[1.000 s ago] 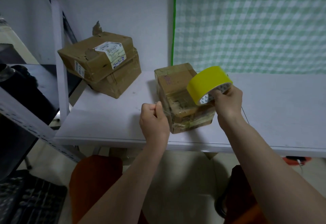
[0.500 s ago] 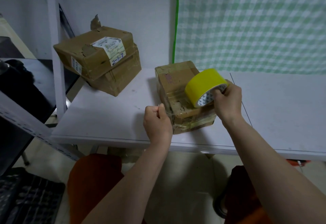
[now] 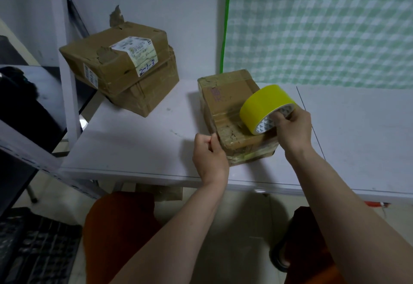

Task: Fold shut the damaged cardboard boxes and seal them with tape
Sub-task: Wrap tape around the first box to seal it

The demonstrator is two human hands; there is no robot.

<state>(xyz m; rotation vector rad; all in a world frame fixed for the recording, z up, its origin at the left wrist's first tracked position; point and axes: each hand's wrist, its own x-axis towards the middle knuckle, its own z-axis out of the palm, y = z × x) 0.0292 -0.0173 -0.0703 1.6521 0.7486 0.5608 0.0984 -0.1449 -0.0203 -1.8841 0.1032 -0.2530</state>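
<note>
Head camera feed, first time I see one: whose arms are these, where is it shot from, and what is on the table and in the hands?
The view comes from a camera on a person's head, looking down at their own bare arms. The right hand grips a yellow tape roll resting on a small cardboard box. The left hand is curled at the box's near corner; it seems to pinch something thin, perhaps the tape's end, too faint to confirm. Two stacked boxes sit farther left on the white table.
</note>
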